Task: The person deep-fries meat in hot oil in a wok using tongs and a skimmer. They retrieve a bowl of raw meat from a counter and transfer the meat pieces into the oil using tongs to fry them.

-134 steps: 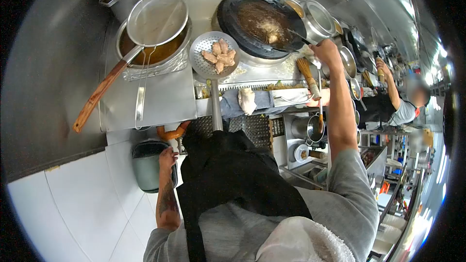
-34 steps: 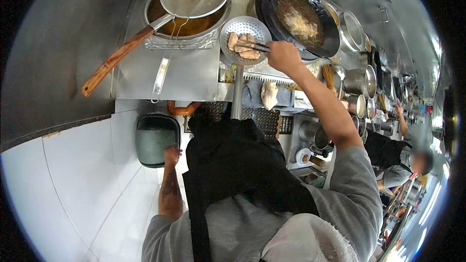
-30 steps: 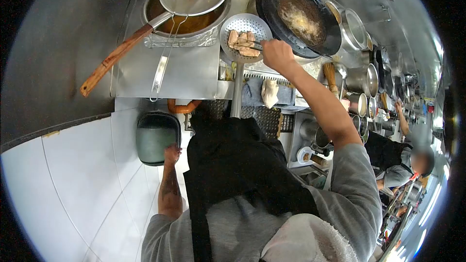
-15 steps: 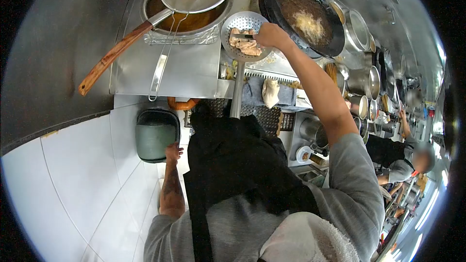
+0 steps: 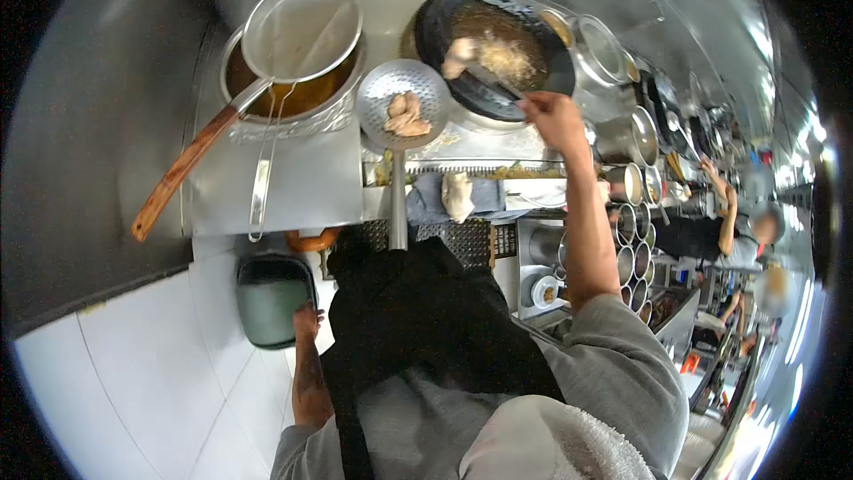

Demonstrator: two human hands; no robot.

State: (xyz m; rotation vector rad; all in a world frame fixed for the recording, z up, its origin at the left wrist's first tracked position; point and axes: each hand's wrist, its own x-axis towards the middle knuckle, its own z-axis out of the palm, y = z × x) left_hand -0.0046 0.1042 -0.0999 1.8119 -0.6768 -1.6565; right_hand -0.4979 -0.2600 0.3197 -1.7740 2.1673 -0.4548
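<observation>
The right grip (image 5: pixel 553 117) clenches tongs (image 5: pixel 499 84) holding a blurred meat piece (image 5: pixel 458 57) over bubbling oil (image 5: pixel 512 60) in the wok (image 5: pixel 558 58), where a slip could splash the fingers, while other meat pieces (image 5: pixel 407 117) lie in the perforated skimmer (image 5: pixel 377 93) and the left grip (image 5: pixel 307 321) hangs released beside the bin (image 5: pixel 267 313)

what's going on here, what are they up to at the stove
The person's right hand holds the tongs over the wok, with a pale piece of meat, blurred, at their tips. The oil in the wok is bubbling. More raw-looking pieces lie in the skimmer beside the wok. The left hand hangs low by the bin, holding nothing that I can see; whether it touches the bin is unclear.
</observation>
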